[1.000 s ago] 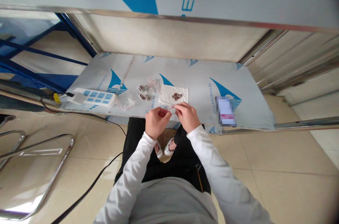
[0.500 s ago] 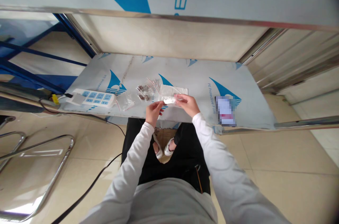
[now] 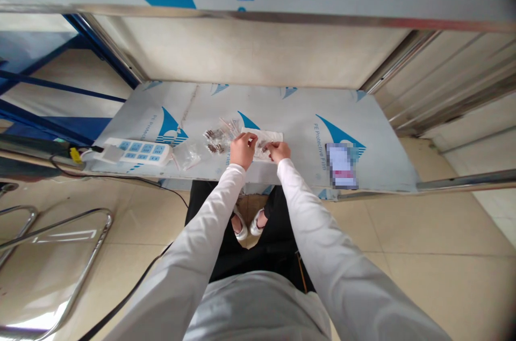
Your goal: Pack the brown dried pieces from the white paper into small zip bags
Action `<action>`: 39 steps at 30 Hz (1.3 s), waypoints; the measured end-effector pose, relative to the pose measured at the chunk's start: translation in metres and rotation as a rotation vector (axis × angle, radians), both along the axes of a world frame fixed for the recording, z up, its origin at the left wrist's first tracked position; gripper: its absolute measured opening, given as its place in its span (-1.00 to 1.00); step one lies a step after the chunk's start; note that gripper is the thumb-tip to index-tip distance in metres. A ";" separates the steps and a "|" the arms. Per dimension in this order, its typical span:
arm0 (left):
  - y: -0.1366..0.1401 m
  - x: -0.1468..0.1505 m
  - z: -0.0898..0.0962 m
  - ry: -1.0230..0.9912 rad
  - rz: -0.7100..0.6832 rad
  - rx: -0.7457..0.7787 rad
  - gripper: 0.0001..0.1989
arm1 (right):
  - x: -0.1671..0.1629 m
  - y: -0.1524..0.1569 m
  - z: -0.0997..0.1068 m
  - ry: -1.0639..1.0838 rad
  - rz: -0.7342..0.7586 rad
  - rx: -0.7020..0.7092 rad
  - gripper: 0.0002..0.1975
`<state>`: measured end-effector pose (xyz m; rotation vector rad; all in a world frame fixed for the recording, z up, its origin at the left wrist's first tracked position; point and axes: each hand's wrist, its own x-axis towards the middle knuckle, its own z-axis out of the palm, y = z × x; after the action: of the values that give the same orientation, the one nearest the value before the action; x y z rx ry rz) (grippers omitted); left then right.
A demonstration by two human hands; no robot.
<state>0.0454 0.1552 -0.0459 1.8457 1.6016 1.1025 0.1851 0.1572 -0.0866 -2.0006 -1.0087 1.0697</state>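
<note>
The left hand (image 3: 242, 150) and right hand (image 3: 279, 151) curl their fingers over a white sheet (image 3: 276, 136); from here I can't tell whether either pinches anything. Small brown pieces (image 3: 262, 144) lie there, beside the right fingertips.

On the table (image 3: 294, 112), a power strip (image 3: 147, 150) is lying at the left, one bag (image 3: 187, 156) just beside it, filled bags (image 3: 214, 146) next, then a sheet (image 3: 272, 135), with a phone (image 3: 342, 166) resting well apart toward the right. Left fingers (image 3: 251, 137) and right fingers (image 3: 271, 146) are meeting the sheet's area from in front. A panel (image 3: 258, 56) is standing behind the table, a chair (image 3: 107, 212) left of it in front.
</note>
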 end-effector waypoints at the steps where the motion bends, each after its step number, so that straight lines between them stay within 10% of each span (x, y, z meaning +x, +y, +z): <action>1: 0.000 0.001 -0.001 0.018 -0.029 0.024 -0.92 | -0.001 0.001 0.000 0.007 -0.009 -0.028 -0.72; 12: -0.003 0.014 -0.001 0.053 -0.286 0.188 -0.85 | -0.015 0.002 -0.001 0.208 -0.098 -0.143 -0.67; 39: 0.018 0.006 -0.012 -0.146 -0.119 0.155 -0.94 | -0.022 -0.004 -0.001 0.362 -0.230 -0.088 -0.65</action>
<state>0.0518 0.1734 -0.0582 1.8831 1.3398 1.3065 0.1626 0.1535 -0.0876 -1.8454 -0.5380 1.3038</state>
